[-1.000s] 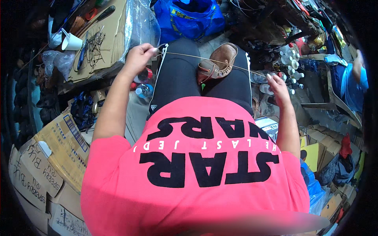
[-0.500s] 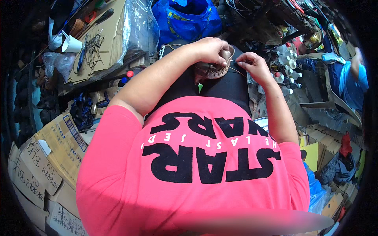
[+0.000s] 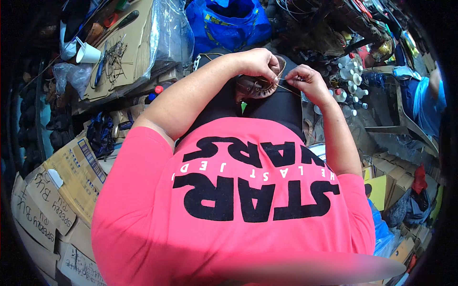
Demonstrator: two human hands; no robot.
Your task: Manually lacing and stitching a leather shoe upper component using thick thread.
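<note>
A brown leather shoe point(image 3: 249, 88) lies across my dark-clad thighs, with metal eyelets on its side and a row of pleats or stitches along a curved edge. My left hand point(image 3: 260, 64) is over the shoe, thumb and fingers pinched together at the edge where a thin tan cord point(image 3: 289, 88) comes out. Part of the shoe is hidden under that hand. To the right of the shoe, my right hand point(image 3: 309, 83) has its fingertips closed on the cord, which runs between the two hands.
A blue bag point(image 3: 229, 28) stands beyond my knees. Left, stacked cardboard point(image 3: 136, 43) carries dark strands point(image 3: 114, 57) and a white cup point(image 3: 88, 52). Several plastic bottles point(image 3: 350, 76) stand at right. A person in light blue point(image 3: 427, 100) is at far right.
My left fingertips have shifted slightly right and down to the cord at the shoe's edge. My right hand has moved a little, its fingers still pinched. The shoe has tilted slightly.
</note>
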